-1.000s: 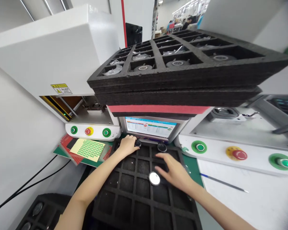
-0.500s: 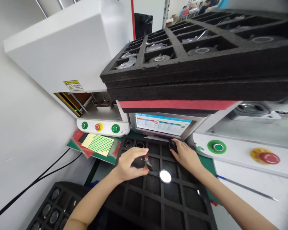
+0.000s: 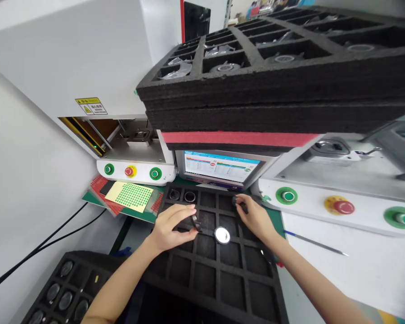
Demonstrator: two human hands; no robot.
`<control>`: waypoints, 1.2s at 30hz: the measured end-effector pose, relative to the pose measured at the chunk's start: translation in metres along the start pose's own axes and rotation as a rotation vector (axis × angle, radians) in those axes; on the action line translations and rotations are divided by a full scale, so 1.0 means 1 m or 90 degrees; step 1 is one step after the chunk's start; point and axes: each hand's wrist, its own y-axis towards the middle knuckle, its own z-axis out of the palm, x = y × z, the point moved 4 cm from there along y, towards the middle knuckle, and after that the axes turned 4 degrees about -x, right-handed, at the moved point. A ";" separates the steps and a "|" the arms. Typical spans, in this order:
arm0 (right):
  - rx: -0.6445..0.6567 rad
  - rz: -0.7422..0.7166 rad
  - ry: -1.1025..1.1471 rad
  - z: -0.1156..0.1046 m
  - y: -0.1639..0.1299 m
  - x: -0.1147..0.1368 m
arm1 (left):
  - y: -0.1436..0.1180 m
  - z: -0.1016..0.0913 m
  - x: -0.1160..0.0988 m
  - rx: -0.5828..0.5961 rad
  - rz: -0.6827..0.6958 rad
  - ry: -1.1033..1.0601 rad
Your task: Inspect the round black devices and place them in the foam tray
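My left hand (image 3: 172,228) pinches a small dark round part (image 3: 195,221) between thumb and fingers, held nearly edge-on above the black foam tray (image 3: 205,285). At the tray's upper right, my right hand (image 3: 256,218) has its fingertips closed on another small dark round piece (image 3: 234,201), partly hidden by the fingers. Between the hands, a round disc with a bright white face (image 3: 222,235) rests at the tray's dividers. Two ring-like round parts, a left one (image 3: 174,194) and a right one (image 3: 190,196), sit in top-left compartments.
A stack of foam trays (image 3: 263,99) overhangs the screen (image 3: 221,166). Button panels flank it, left (image 3: 135,172) and right (image 3: 310,200). A green-dotted sticker sheet (image 3: 130,195) lies left, a pen (image 3: 315,243) on paper right. Another tray of round parts (image 3: 65,300) stands lower left.
The camera view has shifted, so the scene sits a little further left and higher. The part in my left hand has turned slightly. My right hand stays at the tray's upper right.
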 end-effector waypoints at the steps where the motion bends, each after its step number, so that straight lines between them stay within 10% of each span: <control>1: 0.009 0.004 -0.004 0.001 -0.002 -0.001 | -0.003 0.001 0.002 0.005 -0.007 0.007; 22: 0.187 -0.036 0.043 -0.004 0.022 -0.032 | -0.033 -0.023 0.015 0.016 -0.067 0.145; 30: 0.054 -0.188 0.014 -0.031 0.021 -0.009 | -0.045 -0.034 0.012 -0.017 -0.113 0.211; 36: -0.061 -0.331 0.034 -0.081 -0.016 0.039 | -0.041 -0.081 0.029 -0.083 -0.018 0.340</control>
